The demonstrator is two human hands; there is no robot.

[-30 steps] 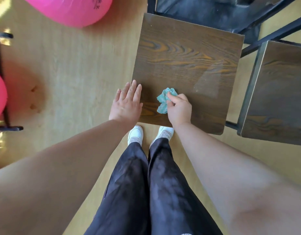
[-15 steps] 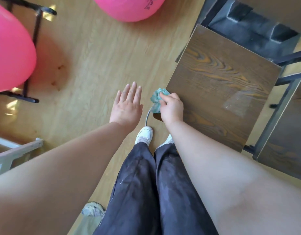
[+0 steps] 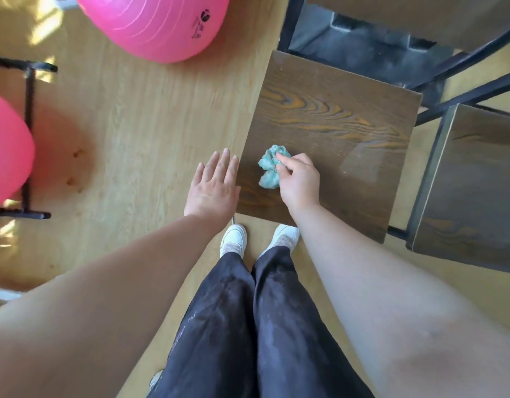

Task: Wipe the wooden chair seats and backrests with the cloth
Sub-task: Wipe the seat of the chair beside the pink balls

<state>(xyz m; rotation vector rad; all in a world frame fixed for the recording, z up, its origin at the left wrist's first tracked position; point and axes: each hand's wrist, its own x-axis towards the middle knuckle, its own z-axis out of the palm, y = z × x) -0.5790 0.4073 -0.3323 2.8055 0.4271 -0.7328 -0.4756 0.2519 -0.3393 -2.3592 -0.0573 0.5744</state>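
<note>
Now the cloth (image 3: 271, 170) sits bunched under the right hand (image 3: 299, 183) fingertips.

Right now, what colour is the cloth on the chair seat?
Teal, a blue-green; the cloth shows clearly in the head view.

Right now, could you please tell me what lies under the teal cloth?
The cloth, pinched by the right hand, lies on the wooden seat; the patch directly beneath is hidden.

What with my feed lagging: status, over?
Right hand pinching teal cloth on chair seat. Left hand open at seat's left edge. Nothing else on seat.
</note>
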